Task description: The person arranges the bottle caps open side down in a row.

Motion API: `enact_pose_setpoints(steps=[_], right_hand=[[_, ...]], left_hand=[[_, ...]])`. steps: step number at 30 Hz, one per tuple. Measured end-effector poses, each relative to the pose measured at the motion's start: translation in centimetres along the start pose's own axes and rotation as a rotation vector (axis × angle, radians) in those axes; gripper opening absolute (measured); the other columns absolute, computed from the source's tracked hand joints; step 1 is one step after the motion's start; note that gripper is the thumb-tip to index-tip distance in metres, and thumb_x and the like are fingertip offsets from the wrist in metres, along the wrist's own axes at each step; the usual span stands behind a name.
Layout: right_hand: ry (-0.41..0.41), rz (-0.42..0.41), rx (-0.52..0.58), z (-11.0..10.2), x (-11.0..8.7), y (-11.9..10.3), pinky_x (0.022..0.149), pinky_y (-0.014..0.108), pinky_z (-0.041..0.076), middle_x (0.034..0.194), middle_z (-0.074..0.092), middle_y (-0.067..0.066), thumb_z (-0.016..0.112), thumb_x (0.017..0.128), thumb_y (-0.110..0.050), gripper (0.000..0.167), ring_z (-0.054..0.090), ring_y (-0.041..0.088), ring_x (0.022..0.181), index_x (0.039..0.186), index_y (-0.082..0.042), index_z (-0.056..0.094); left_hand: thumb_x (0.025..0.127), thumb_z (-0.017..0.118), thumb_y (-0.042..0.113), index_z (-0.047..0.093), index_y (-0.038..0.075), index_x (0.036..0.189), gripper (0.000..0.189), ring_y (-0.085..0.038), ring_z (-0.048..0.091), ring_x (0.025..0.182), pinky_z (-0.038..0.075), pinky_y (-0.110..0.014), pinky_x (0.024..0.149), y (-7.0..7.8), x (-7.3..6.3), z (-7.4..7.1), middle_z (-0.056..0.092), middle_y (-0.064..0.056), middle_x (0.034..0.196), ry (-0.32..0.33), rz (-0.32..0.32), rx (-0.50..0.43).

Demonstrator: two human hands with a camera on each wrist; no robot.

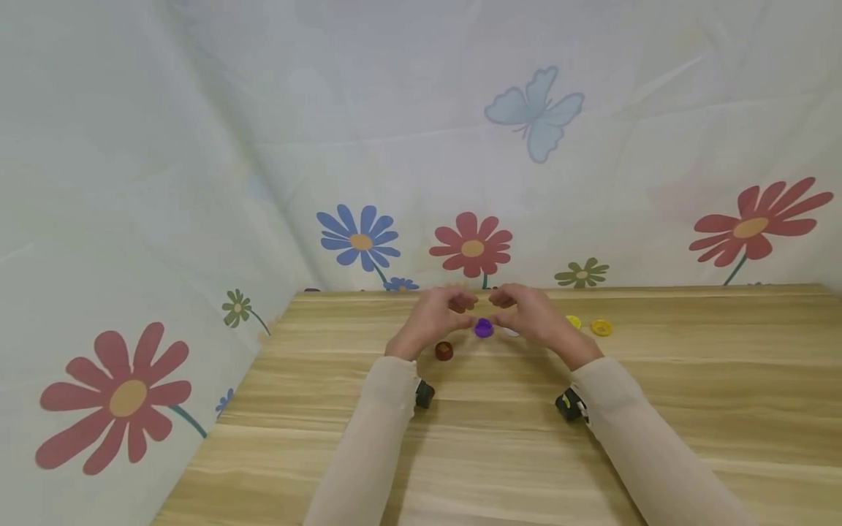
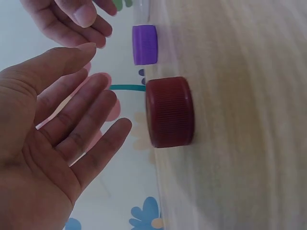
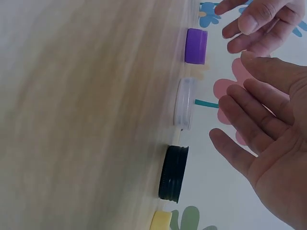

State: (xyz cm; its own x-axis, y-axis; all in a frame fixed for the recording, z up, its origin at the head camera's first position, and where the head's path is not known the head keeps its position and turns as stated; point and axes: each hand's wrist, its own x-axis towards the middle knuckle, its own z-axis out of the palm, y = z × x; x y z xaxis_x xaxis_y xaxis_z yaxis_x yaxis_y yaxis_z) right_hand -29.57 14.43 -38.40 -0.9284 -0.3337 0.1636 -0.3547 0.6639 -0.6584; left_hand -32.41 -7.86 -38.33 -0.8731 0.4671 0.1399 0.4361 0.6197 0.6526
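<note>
Both hands hover over a row of bottle caps, palms facing each other and fingers loosely bent, holding nothing. My left hand [image 1: 433,318] is above and behind a dark red ribbed cap [image 2: 170,112]. Between the two hands, from the head view, a purple cap [image 1: 483,328] sits on the wooden table [image 1: 487,453]. Under my right hand [image 1: 531,317] a clear whitish cap [image 3: 185,103] shows in part. A black cap [image 3: 173,173] stands beside it in the right wrist view; the right hand hides it from the head camera.
Right of the right hand lie a bright yellow cap [image 1: 574,321] and a golden-yellow cap [image 1: 601,327]. A floral cloth [image 1: 408,146] hangs behind the table's far edge and along its left side. Dark wrist cameras sit at both cuffs.
</note>
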Motion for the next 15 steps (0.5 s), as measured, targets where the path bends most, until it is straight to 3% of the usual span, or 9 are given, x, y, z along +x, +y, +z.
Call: enact_pose_setpoints(steps=[6, 15], right_hand=[[-0.008, 0.003, -0.008, 0.09, 0.27, 0.57, 0.107, 0.055, 0.049, 0.133, 0.068, 0.022, 0.078, 0.099, -0.020, 0.042, 0.062, 0.041, 0.127, 0.132, 0.003, 0.066], [-0.047, -0.015, -0.013, 0.22, 0.36, 1.05, 0.107, 0.056, 0.049, 0.132, 0.069, 0.023, 0.076, 0.098, -0.010, 0.038, 0.062, 0.042, 0.126, 0.131, 0.007, 0.067]], left_hand=[[0.094, 0.083, 0.012, 0.075, 0.007, 0.126, 0.033, -0.024, 0.069, 0.111, 0.056, -0.035, 0.096, -0.33, -0.02, 0.34, 0.075, -0.006, 0.118, -0.008, 0.013, 0.009], [0.092, 0.084, 0.011, 0.075, 0.003, 0.126, 0.036, -0.022, 0.071, 0.107, 0.058, -0.034, 0.092, -0.66, 0.12, 0.72, 0.076, -0.007, 0.117, -0.050, -0.003, 0.010]])
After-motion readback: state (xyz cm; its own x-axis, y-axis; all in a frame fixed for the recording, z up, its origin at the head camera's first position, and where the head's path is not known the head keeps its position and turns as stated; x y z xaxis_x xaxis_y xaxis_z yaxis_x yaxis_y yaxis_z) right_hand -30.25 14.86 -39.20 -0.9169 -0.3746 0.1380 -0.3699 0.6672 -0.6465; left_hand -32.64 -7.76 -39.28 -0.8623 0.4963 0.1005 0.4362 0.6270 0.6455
